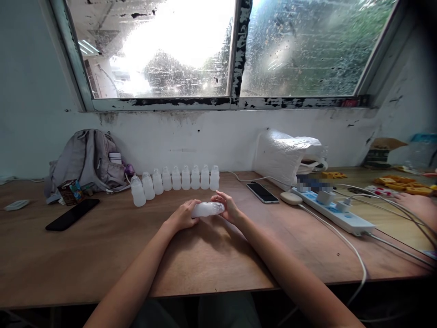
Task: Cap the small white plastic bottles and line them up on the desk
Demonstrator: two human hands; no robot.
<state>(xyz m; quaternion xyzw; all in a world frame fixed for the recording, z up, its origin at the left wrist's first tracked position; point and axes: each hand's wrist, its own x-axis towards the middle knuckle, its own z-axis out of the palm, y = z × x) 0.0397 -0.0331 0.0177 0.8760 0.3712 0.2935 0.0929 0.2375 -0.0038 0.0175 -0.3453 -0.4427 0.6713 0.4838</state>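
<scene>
A frosted white bottle with a clear cap (206, 209) lies sideways between my two hands, just above the wooden table. My left hand (185, 214) is closed round its base end. At the capped end, the fingers of my right hand (228, 207) curl about the clear cap, thumb and fingertips on it. Behind my hands, several matching bottles (176, 178) stand upright in a row that curves toward me on the left; the nearest of them is the leftmost bottle (138, 192).
On the left are a grey backpack (87, 159), a small brown box (70, 192) and a black phone (73, 215). To the right lie another phone (262, 192), a white power strip (334, 212) with cables and a white bag (276, 155). Another person's hand (414, 205) rests near yellow parts (403, 183).
</scene>
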